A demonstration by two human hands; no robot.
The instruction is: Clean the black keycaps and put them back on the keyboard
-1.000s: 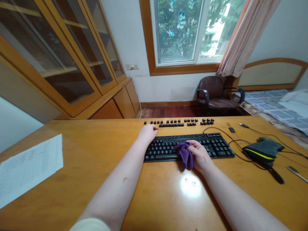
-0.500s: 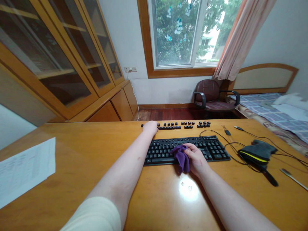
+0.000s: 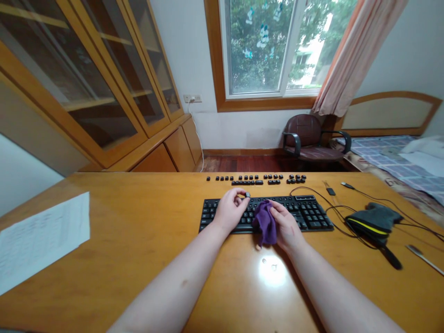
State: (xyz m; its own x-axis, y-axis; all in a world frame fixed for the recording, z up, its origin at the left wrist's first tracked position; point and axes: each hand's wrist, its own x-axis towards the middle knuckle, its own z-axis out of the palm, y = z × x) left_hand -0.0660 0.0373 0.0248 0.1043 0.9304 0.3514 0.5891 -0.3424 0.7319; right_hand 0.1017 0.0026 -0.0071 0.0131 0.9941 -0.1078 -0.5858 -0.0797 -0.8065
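A black keyboard (image 3: 305,213) lies on the wooden desk (image 3: 145,231). Over its middle, my left hand (image 3: 231,212) pinches a small black keycap (image 3: 247,195) between thumb and fingertips. My right hand (image 3: 286,226) rests on the keyboard's front edge, closed on a crumpled purple cloth (image 3: 265,222). Behind the keyboard, several loose black keycaps (image 3: 256,179) are laid out in a row near the desk's far edge.
A printed sheet of paper (image 3: 38,240) lies at the desk's left edge. On the right are black cables (image 3: 342,208), a dark pouch with a yellow stripe (image 3: 376,219) and a thin metal tool (image 3: 423,256). Beyond the desk stand a chair (image 3: 308,138), cabinets and a bed.
My left hand drew back from the row of loose keycaps to the keyboard's middle, now pinching one keycap. My right hand stayed on the keyboard with the cloth.
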